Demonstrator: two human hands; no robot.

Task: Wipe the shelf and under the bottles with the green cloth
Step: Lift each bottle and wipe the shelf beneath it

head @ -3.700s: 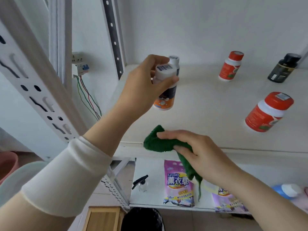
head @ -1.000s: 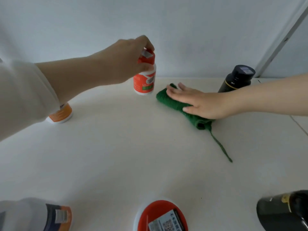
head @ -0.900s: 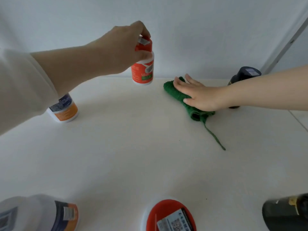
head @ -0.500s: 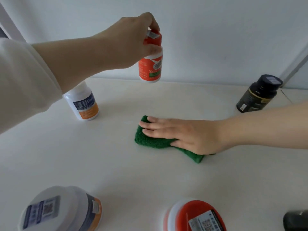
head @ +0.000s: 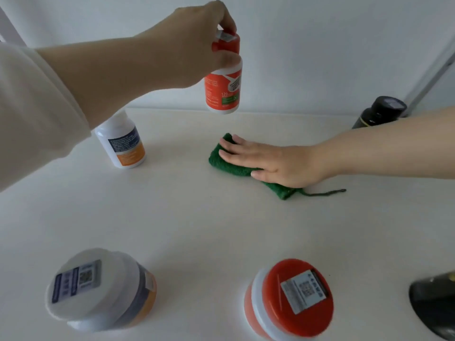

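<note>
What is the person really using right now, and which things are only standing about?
In use:
left hand gripping the raised orange bottle by its cap
right hand pressing the green cloth flat on the shelf

Standing about:
white bottle, back left
black bottle, back right
white-lidded bottle, red-lidded bottle and dark bottle, front
</note>
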